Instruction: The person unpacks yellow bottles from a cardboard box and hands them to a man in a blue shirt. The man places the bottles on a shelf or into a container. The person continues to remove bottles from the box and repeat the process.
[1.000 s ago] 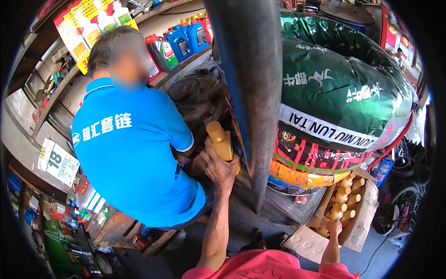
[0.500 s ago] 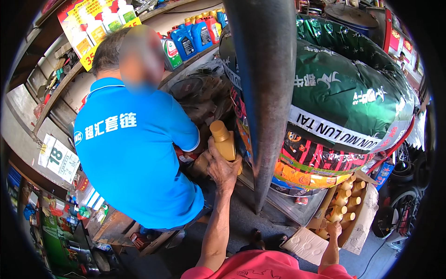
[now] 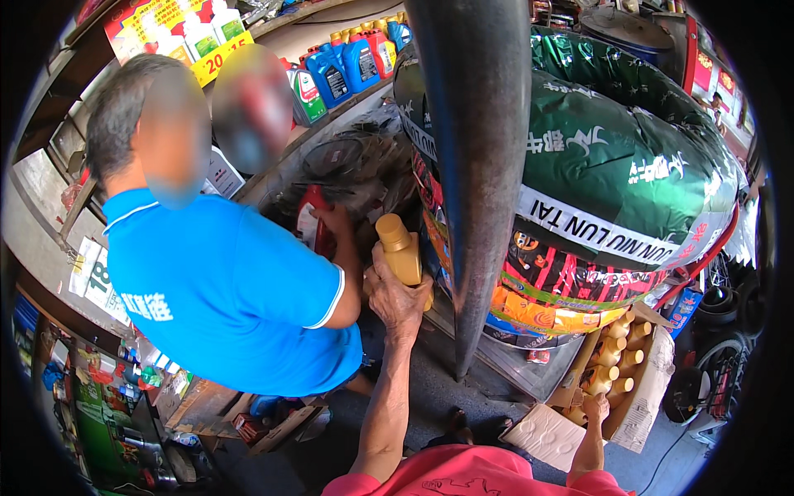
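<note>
My left hand (image 3: 397,296) is closed around a gold plastic oil bottle (image 3: 402,258) with a gold cap, held upright at mid-view beside the dark metal post. Low on the right, my right hand (image 3: 595,406) reaches into an open cardboard box (image 3: 648,395). Its fingers look curled over a gold bottle there, though the hand covers most of what it grips. Several more gold bottles (image 3: 606,355) stand in the box. Left of my left hand, a co-worker in a blue shirt (image 3: 223,289) has a hand on a red bottle (image 3: 314,219).
A thick metal post (image 3: 475,182) rises in front of stacked wrapped tyres (image 3: 620,165). Blue, red and green oil bottles (image 3: 357,62) line a shelf at the back. A wooden crate (image 3: 219,405) stands low on the left. A motorbike wheel (image 3: 728,364) is at the far right.
The co-worker has shifted left and turned the head, bringing an arm and the red bottle into view. My two hands have hardly moved.
</note>
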A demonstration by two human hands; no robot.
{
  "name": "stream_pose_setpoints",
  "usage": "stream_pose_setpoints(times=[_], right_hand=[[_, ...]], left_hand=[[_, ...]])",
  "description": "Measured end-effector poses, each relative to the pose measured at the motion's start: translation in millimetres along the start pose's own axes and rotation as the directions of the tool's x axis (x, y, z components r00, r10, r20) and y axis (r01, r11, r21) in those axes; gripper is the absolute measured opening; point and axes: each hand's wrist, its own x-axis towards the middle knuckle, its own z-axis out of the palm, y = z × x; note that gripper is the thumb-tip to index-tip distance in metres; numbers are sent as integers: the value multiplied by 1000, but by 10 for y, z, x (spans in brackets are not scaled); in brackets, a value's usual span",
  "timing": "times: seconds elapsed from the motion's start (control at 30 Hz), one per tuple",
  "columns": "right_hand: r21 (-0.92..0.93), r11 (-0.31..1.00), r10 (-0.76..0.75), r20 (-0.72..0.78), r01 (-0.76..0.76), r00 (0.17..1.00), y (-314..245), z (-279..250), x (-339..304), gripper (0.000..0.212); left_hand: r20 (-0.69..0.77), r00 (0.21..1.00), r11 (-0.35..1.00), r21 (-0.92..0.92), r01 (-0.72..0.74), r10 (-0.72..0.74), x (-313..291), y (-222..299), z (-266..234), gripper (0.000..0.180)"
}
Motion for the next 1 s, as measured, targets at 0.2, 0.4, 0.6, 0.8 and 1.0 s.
stream_pose_setpoints(times=[0.2, 0.4, 0.6, 0.8, 1.0], right_hand=[[-2, 1000, -19, -13, 19, 1000, 21, 0, -5, 40], [24, 1000, 17, 62, -19, 998, -216, -313, -170, 38], [31, 999, 40, 55, -42, 998, -152, -240, -113, 36], [16, 998, 55, 46, -56, 997, -36, -49, 15, 39], [-1, 999, 45, 34, -45, 998, -75, -91, -23, 37]], left_hand=[[-32, 999, 1000, -3, -8, 8, 11, 38, -3, 98], [-20, 1000, 1000, 13, 5, -4, 14, 48, -25, 97], [-17, 1000, 1000, -13, 13, -14, 17, 73, -23, 97], [13, 999, 999, -17, 46, -46, 25, 70, -39, 99], [-5, 999, 999, -19, 40, -40, 37, 131, -63, 98]])
